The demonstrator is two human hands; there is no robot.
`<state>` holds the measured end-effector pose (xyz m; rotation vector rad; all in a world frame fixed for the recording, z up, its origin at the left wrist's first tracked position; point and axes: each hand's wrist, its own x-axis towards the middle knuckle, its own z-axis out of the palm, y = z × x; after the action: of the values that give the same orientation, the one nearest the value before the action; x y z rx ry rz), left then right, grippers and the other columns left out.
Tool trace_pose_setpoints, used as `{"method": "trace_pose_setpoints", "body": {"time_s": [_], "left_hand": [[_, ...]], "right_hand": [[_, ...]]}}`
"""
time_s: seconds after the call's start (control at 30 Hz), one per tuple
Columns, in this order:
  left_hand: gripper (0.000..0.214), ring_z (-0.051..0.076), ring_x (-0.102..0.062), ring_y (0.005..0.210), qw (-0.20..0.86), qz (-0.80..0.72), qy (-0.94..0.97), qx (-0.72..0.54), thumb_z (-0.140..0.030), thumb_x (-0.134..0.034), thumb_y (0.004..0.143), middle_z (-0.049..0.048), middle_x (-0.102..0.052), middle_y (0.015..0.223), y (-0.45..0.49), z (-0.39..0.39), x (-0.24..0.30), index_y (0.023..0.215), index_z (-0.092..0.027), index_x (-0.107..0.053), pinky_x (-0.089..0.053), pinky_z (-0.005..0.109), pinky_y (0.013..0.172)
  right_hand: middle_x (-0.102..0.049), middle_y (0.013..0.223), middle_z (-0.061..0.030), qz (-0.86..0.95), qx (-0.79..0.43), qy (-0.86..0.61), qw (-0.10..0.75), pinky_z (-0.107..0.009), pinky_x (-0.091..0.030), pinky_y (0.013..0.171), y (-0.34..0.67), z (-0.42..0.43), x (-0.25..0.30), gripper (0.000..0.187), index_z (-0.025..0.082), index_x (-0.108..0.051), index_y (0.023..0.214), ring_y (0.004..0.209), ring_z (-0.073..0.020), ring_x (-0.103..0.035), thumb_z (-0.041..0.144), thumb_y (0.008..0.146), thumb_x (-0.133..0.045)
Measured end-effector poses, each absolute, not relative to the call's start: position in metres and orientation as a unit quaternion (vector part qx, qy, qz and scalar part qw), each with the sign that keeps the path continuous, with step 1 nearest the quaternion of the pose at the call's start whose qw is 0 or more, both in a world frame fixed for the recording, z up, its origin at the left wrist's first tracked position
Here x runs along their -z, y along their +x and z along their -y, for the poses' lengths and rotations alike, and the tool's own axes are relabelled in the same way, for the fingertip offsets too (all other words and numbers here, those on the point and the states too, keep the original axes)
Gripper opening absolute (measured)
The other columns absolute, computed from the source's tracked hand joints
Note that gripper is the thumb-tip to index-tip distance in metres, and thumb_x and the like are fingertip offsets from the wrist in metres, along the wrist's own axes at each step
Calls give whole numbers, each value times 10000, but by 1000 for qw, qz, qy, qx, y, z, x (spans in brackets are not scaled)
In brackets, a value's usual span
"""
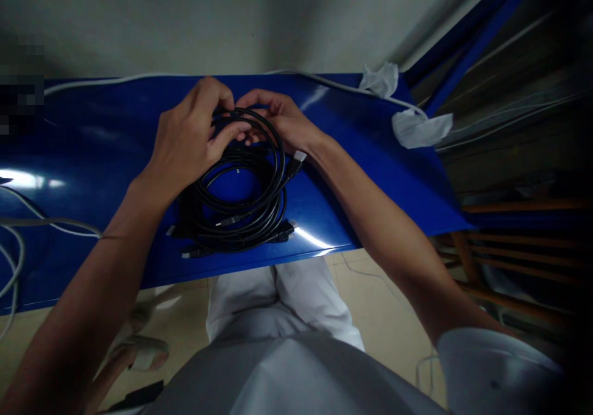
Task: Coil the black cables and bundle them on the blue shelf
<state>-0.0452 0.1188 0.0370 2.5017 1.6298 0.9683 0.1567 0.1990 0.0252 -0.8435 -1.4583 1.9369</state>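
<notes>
A bundle of coiled black cables point(241, 202) lies on the glossy blue table point(380, 180), near its front edge. Several plug ends stick out of the coils, one with a pale tip at the right. My left hand point(189, 134) and my right hand point(280, 118) meet over the far side of the coils. Both pinch the top loop of black cable between thumb and fingers, lifting that strand slightly off the table.
Two crumpled white tissues point(419, 128) sit at the table's back right. A white cable point(115, 80) runs along the far edge, and grey-white cables point(18, 242) loop at the left. A wooden chair frame point(509, 248) stands to the right.
</notes>
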Motion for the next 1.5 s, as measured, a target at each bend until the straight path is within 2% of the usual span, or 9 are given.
{"method": "trace_pose_setpoints", "body": {"time_s": [0.17, 0.37, 0.47, 0.57, 0.73, 0.9, 1.17, 1.37, 1.5], "left_hand": [[357, 232, -670, 1007, -3, -517, 808, -281, -581, -587, 1108, 83, -693, 1193, -47, -121, -36, 1131, -232, -657, -538, 372, 949], [402, 239, -688, 1050, -5, -512, 811, -285, -619, -630, 1067, 84, -729, 1201, -46, -118, -38, 1128, -231, -717, -560, 388, 902], [444, 260, -681, 1161, 12, -521, 812, -263, -651, -586, 1063, 75, -725, 1274, -46, -116, -40, 1172, -246, -730, -564, 439, 923], [428, 270, -664, 1247, 18, -531, 807, -257, -631, -536, 1083, 57, -708, 1376, -45, -114, -42, 1213, -271, -728, -574, 458, 909], [400, 238, -712, 1140, 26, -534, 799, -274, -602, -513, 1096, 25, -720, 1380, -43, -112, -42, 1194, -299, -754, -605, 458, 841], [363, 233, -710, 1172, 27, -529, 798, -287, -556, -493, 1096, -8, -733, 1391, -43, -113, -41, 1169, -339, -774, -613, 480, 847], [453, 235, -670, 1208, 52, -528, 803, -272, -602, -465, 1099, 6, -723, 1401, -46, -115, -39, 1199, -257, -742, -579, 509, 903], [503, 228, -676, 1244, 59, -538, 806, -239, -624, -381, 1122, 26, -710, 1411, -46, -112, -42, 1232, -255, -704, -575, 490, 890], [524, 237, -665, 1293, 63, -537, 806, -239, -641, -370, 1117, 30, -678, 1468, -47, -112, -42, 1260, -245, -681, -584, 496, 925]], "right_hand": [[-800, 814, 10, 548, -737, -290, 268, -244, -632, 746, 157, -200, -23, 213, 224, -713, 1007, 826, -174, -808, 30, 936, -765], [-804, 824, 20, 551, -731, -291, 277, -211, -626, 703, 158, -201, -20, 173, 220, -727, 979, 749, -133, -775, 83, 929, -821], [-806, 838, 26, 567, -713, -300, 284, -184, -597, 654, 158, -202, -19, 189, 232, -750, 932, 721, -114, -756, 79, 898, -854], [-814, 846, 16, 572, -715, -294, 275, -188, -623, 685, 158, -203, -18, 180, 229, -755, 883, 711, -113, -752, 84, 891, -861], [-802, 793, 8, 578, -713, -295, 265, -186, -628, 697, 158, -204, -18, 142, 217, -729, 871, 743, -129, -789, 173, 936, -848], [-805, 788, 21, 570, -725, -286, 260, -177, -620, 690, 160, -203, -19, 143, 217, -704, 885, 771, -131, -803, 179, 952, -824], [-795, 767, 2, 548, -738, -293, 265, -241, -627, 687, 159, -202, -19, 162, 228, -715, 865, 789, -178, -805, 138, 939, -827], [-824, 868, 1, 541, -744, -288, 265, -235, -638, 754, 161, -202, -18, 166, 225, -744, 921, 827, -158, -783, 88, 896, -834], [-803, 824, 5, 546, -742, -275, 275, -241, -633, 778, 163, -205, -18, 202, 216, -742, 859, 759, -139, -753, 29, 859, -816]]}}
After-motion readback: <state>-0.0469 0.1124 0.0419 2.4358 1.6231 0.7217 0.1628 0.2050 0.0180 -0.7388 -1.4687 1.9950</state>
